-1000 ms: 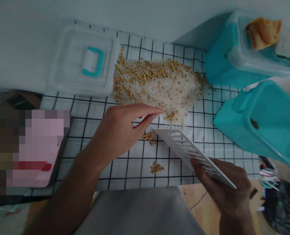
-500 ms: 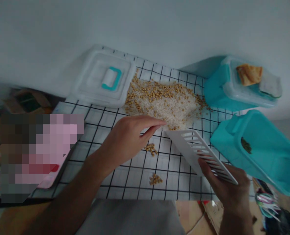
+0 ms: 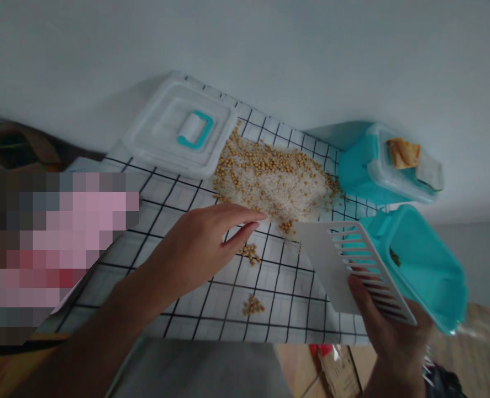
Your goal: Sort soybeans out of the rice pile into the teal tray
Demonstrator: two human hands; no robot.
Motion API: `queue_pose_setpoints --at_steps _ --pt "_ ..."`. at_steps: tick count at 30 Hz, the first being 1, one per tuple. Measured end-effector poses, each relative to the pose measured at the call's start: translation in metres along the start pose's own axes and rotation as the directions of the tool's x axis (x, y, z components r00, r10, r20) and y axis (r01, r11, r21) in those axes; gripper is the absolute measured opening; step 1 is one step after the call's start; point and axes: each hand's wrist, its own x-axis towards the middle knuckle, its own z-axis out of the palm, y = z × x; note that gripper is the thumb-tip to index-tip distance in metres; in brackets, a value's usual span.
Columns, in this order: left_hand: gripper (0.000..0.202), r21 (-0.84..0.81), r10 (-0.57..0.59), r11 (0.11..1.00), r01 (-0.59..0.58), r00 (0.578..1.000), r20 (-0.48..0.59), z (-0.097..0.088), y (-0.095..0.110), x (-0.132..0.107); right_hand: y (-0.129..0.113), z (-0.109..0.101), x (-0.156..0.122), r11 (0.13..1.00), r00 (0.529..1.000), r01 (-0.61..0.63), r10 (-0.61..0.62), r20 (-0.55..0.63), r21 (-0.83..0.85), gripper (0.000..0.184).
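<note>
1. 12 o'clock: plain pale-grey wall (image 3: 269, 61), sweeping from 10 round to 2; soft shadows at both ends.
2. Centre to 6 o'clock: table (image 3: 215, 298) under white cloth, black grid lines, far edge near wall.
3. 5 to 6 o'clock: light wood-toned floor (image 3: 286, 362) below table edge.
4. 4 o'clock: brownish ground, blurred, material unclear.
5. Light: dim, cool, diffuse.

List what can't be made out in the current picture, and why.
Head view, now:
- Left hand: palm side hidden by its own back.
- Right hand: far side hidden behind the white slotted plate.
- Pixelated patch: masks whatever lies beneath.
- Green bit in the open teal bin: too small to identify.
- Black item: cut off by the bottom edge.
</note>
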Motion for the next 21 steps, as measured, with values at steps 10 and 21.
queue_pose_setpoints --at_steps 10,21 --pt "0.021 -0.021 0.018 1.0 -0.018 1.0 0.006 0.002 0.0 -0.004 -0.011 0.012 0.006 1.0 0.998 -0.019 0.018 0.055 0.015 0.015" --pt "0.022 0.002 0.009 1.0 -0.009 0.999 0.046 0.007 0.0 0.0 -0.028 0.014 0.001 0.997 0.994 -0.06 0.056 0.097 0.038 0.015"
